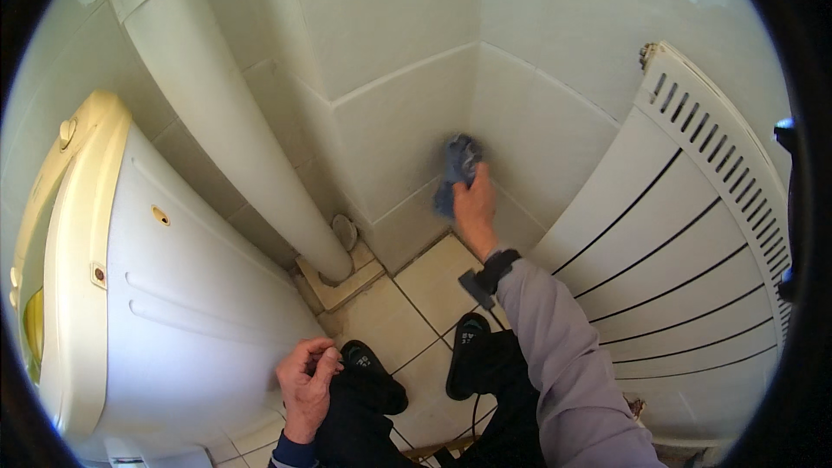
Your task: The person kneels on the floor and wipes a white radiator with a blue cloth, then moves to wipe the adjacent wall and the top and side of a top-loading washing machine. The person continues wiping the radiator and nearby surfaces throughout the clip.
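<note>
My right hand (476,211) grips a crumpled blue cloth (462,159) against the white wall tiles (403,136), low in the corner where two walls meet. Dark smudging or shadow surrounds the cloth on the tiles. A black strap (504,268) circles my right wrist, and a small dark device hangs beside it. Over my left leg, my left hand (309,383) is held with curled fingers, thumb near the index finger. Whether anything thin sits between those fingertips cannot be made out.
A white radiator (624,240) stands along the right wall. On the left are a white washing machine (195,299) and a thick white pipe (234,104) running down to a tiled ledge (341,283). My black slippers (469,354) rest on beige floor tiles (416,312); a dark cable passes between my legs.
</note>
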Demonstrator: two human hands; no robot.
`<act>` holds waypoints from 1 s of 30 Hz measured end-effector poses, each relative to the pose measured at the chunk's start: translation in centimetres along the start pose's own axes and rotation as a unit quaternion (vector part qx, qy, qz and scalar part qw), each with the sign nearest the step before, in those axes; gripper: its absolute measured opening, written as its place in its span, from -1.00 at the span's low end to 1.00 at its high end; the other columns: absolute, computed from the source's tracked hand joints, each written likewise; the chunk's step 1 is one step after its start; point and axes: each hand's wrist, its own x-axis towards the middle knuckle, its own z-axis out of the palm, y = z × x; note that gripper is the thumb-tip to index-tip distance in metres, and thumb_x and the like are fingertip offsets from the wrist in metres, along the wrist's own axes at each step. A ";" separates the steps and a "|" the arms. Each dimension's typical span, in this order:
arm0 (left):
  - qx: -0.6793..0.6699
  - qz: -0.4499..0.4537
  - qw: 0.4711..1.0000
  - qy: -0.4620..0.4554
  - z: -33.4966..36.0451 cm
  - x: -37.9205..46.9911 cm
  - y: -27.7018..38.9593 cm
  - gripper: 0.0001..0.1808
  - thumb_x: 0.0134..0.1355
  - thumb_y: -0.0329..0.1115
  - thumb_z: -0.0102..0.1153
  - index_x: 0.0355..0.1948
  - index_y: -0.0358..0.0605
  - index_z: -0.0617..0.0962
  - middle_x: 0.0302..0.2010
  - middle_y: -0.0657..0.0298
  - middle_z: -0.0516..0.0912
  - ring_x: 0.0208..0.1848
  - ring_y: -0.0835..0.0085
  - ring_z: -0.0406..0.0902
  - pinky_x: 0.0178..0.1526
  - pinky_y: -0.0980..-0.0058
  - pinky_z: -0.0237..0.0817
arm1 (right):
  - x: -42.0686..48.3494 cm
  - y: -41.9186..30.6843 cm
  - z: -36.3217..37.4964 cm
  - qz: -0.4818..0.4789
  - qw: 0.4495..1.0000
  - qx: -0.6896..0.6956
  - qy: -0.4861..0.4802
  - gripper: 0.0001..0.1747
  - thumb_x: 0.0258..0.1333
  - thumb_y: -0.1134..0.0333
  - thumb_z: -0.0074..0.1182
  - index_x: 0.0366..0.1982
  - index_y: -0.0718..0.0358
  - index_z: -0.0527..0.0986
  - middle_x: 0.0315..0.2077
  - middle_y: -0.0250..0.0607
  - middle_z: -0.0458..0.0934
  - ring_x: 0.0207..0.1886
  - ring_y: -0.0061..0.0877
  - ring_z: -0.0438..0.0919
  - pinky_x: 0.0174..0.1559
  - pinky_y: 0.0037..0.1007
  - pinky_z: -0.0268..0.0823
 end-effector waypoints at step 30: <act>0.020 -0.031 0.999 0.013 0.8 0.8 0.9 -0.89 0.36 -0.55 0.18 -0.14 -0.38 0.62 -0.33 0.15 0.63 -0.36 0.47 0.64 -0.28 0.55 0.49 | 2.2 10.6 7.8 0.042 0.997 0.040 0.041 -0.30 0.16 0.40 0.15 0.33 0.32 0.25 0.09 0.33 0.55 0.14 0.19 0.53 0.17 -0.04 0.37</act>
